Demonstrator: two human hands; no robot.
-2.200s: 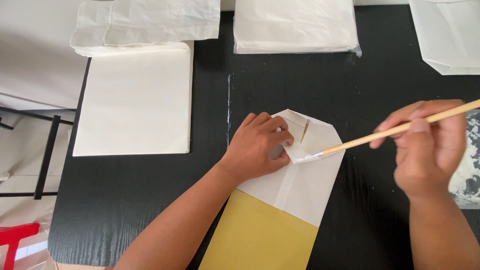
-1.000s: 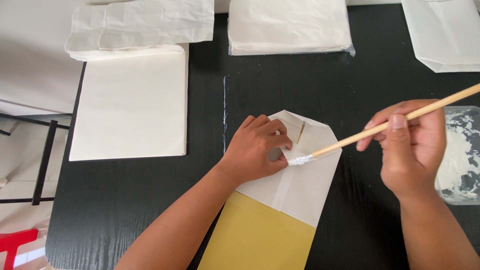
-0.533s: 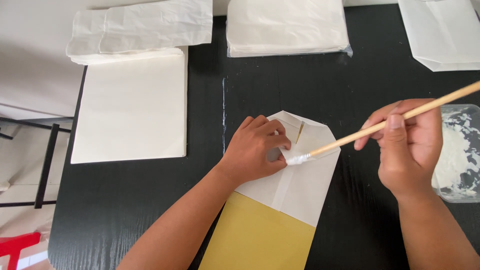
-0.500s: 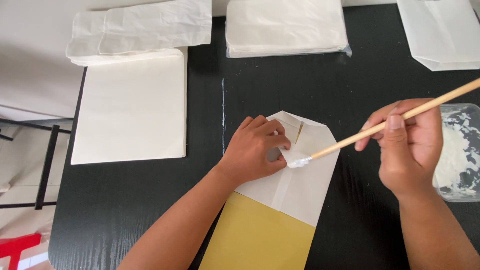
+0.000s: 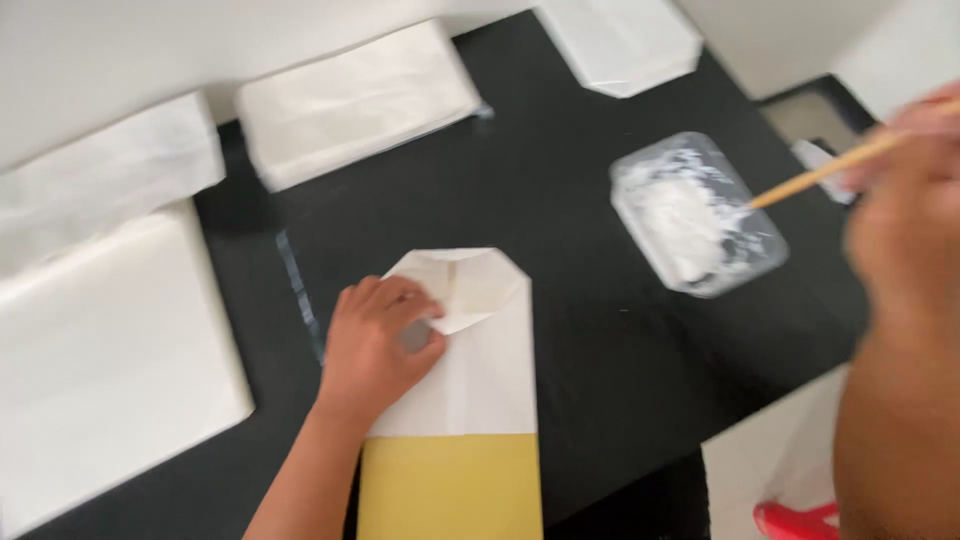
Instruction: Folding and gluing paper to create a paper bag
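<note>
My left hand (image 5: 375, 345) presses flat on a white and yellow paper bag (image 5: 470, 400) that lies on the black table (image 5: 580, 330), fingers at its folded top flaps. My right hand (image 5: 900, 250), blurred at the right edge, grips a thin wooden brush (image 5: 815, 172). The brush's tip rests in a clear plastic tray of white glue (image 5: 695, 215) to the right of the bag.
Stacks of white paper bags lie at the left (image 5: 100, 360), the back left (image 5: 100, 180), the back middle (image 5: 355, 100) and the back right (image 5: 620, 40). The table's right and near edges lie close by, and a red object (image 5: 795, 520) sits below on the floor.
My right hand has lifted the brush off the bag's flap and carried it right to the glue tray. The view has swung right. My left hand stays on the bag.
</note>
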